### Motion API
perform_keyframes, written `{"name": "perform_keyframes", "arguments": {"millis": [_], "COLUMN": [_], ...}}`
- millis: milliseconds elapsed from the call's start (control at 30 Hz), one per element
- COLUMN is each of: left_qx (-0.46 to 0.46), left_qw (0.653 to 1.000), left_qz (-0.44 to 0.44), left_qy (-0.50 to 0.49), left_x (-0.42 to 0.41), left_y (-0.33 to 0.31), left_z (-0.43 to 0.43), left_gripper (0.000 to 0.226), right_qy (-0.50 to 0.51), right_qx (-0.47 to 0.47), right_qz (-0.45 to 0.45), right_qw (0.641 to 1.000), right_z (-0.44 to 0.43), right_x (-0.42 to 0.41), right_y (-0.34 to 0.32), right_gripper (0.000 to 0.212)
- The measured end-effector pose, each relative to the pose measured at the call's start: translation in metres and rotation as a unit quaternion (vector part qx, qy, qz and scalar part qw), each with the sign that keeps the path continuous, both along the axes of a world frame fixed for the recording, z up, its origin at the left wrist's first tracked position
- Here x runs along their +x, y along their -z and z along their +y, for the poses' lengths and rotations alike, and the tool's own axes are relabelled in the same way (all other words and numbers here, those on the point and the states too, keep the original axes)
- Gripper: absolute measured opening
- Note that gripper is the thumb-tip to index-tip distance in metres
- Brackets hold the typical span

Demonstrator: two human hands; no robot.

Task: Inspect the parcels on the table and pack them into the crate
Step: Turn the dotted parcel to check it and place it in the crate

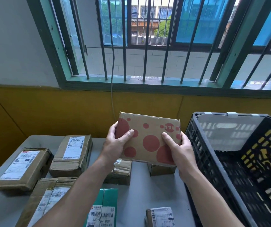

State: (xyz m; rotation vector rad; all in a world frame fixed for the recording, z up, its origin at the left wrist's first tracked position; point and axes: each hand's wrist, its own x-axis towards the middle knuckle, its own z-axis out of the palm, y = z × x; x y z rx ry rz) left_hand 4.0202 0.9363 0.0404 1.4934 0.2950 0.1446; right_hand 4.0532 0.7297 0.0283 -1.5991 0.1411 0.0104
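Above the grey table (pixel 139 185), I see both hands holding up a flat brown cardboard box w/ red dots (pixel 149 138), tilted toward me. Left hand (pixel 116 145) wraps its left end, thumb on the face. Right hand (pixel 179 149) grips the lower right corner. Black slotted plastic crate (pixel 202 153) stands just right of it, maybe w/ a pale sheet inside. Creased, taped brown parcels (pixel 72 154) lie below.

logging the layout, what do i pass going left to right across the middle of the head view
flat parcel → taller parcel → left hand → spotted box → right hand → crate
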Motion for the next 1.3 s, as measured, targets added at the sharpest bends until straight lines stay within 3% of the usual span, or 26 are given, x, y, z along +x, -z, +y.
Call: {"name": "perform_keyframes", "arguments": {"millis": [167,367,533,700,800,900,1067,1167,1300], "left_qx": [0.025,-0.006,-0.002,0.034,0.011,0.005,0.019,-0.016,-0.018], "left_qw": [0.999,0.999,0.999,0.998,0.998,0.998,0.997,0.996,0.997], "left_qz": [0.011,0.027,0.032,0.043,0.051,0.042,0.042,0.040,0.041], "left_qy": [-0.019,-0.030,-0.025,-0.037,-0.040,-0.041,-0.061,-0.073,-0.059], "left_x": [0.000,0.005,0.005,0.002,0.002,0.003,0.006,0.006,0.004], "left_y": [-0.001,0.002,0.002,0.000,-0.001,-0.001,-0.004,-0.004,-0.008], "left_z": [-0.002,0.000,0.000,-0.002,-0.002,-0.003,-0.004,-0.004,-0.006], "left_gripper": [0.048,0.040,0.057,0.034,0.013,0.007,0.031,0.030,0.070], "right_qy": [0.007,0.005,-0.011,0.019,0.029,0.024,0.043,0.040,0.023], "right_qx": [0.006,0.005,0.005,0.009,0.015,0.019,0.005,0.014,0.000], "right_qz": [0.010,0.032,0.027,0.029,0.029,0.030,0.022,0.022,0.009], "right_qw": [1.000,0.999,1.000,0.999,0.999,0.999,0.999,0.999,1.000], "right_z": [0.001,-0.002,-0.002,0.000,0.001,0.002,0.002,0.003,0.006], "right_x": [-0.002,-0.002,-0.002,-0.001,-0.002,-0.002,-0.003,-0.005,-0.007], "right_y": [0.001,-0.002,-0.004,-0.007,-0.008,-0.009,-0.011,-0.012,-0.017], "right_gripper": [0.064,0.065,0.068,0.053,0.051,0.057,0.054,0.060,0.070]}}
